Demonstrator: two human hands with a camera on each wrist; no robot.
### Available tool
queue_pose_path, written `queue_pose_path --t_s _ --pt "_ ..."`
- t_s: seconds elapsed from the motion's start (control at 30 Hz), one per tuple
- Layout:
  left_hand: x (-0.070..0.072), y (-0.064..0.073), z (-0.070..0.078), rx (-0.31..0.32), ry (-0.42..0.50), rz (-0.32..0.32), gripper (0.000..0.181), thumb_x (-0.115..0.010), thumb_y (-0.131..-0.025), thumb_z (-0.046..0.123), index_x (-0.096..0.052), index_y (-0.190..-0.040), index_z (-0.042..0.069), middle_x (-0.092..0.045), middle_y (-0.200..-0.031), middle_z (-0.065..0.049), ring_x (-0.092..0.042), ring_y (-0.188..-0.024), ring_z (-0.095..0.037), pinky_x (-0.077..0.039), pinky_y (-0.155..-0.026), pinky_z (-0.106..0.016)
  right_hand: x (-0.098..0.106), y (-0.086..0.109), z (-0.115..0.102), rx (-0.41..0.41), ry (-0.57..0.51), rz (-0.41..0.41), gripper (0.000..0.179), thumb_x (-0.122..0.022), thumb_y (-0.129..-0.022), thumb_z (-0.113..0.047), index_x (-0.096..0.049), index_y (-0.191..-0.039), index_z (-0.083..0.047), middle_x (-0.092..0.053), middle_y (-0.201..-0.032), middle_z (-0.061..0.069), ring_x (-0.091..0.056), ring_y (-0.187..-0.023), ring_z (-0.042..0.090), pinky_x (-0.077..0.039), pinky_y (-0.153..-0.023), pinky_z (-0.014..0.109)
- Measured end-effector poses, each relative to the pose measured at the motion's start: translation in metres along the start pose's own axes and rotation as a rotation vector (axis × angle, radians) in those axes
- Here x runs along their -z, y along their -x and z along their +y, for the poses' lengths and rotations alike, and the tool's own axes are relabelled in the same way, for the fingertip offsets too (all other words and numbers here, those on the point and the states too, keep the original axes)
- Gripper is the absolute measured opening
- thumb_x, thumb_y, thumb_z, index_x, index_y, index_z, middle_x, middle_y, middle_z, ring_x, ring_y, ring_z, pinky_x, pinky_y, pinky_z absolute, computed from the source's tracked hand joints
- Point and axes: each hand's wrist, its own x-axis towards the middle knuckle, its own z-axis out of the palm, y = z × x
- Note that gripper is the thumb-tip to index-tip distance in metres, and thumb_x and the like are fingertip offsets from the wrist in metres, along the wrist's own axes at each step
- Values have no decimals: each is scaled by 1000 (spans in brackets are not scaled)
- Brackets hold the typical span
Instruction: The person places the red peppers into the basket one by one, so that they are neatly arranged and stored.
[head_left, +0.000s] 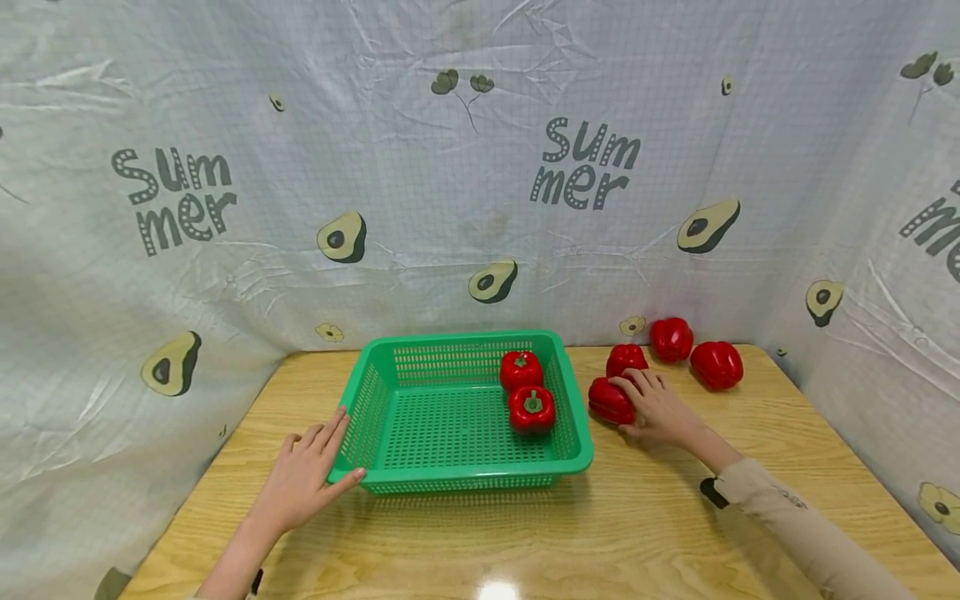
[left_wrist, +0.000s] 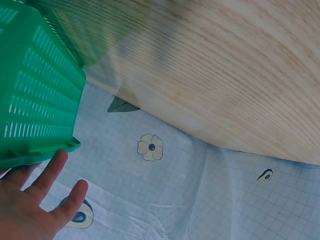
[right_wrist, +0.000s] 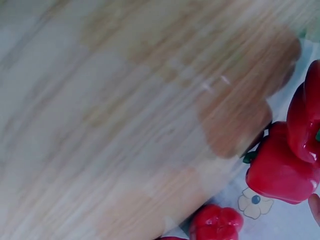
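Note:
A green plastic basket (head_left: 457, 472) stands on the table with two red bell peppers (head_left: 532, 410) inside, at its right end. My left hand (head_left: 303, 479) touches the basket's front left corner, its fingers fairly straight along the rim and the thumb at the near edge. In the left wrist view, the left hand's fingers (left_wrist: 51, 172) spread beside the basket rim. To the right of the basket, my right hand (head_left: 660, 414) grips a red bell pepper (head_left: 609, 402) lying on its side. Only a fingertip of that hand appears in the right wrist view, next to red peppers (right_wrist: 282, 170).
Behind the gripped pepper sits another red pepper (head_left: 626, 358). Two more, a back pepper (head_left: 671, 339) and a right-hand pepper (head_left: 717, 365), lie near the table's far right. A printed cloth (head_left: 420, 167) hangs behind the wooden table (head_left: 420, 550).

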Motion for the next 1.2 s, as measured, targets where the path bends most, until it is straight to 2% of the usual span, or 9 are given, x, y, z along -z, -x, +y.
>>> queue_pose_path --t_s 0.4,0.77,1.2 --pt "0 0 1 1 -2 -1 77 -48 -83 55 -36 -135 0 -35 -141 -15 -47 -114 -33 -34 -86 -55 18 -8 -7 -12 -54 40 80 -79 -54 -28 -39 -119 -8 -43 -117 17 -40 -105 34 -35 -83 50" --pt "-1 1 1 1 -3 6 78 -48 -82 56 -36 -135 0 -35 -141 -15 -48 -113 -32 -34 -86 -54 34 -17 -11 54 21 135 79 -79 -49 -28 -41 -114 -5 -44 -114 18 -40 -98 34 -31 -73 44" --pt "-1 0 1 4 5 -7 78 -48 -83 55 -35 -136 0 -34 -141 -15 -46 -115 -34 -34 -87 -55 51 -29 -16 97 44 184 76 -74 -49 -30 -44 -114 -4 -46 -112 18 -40 -94 32 -33 -68 40"
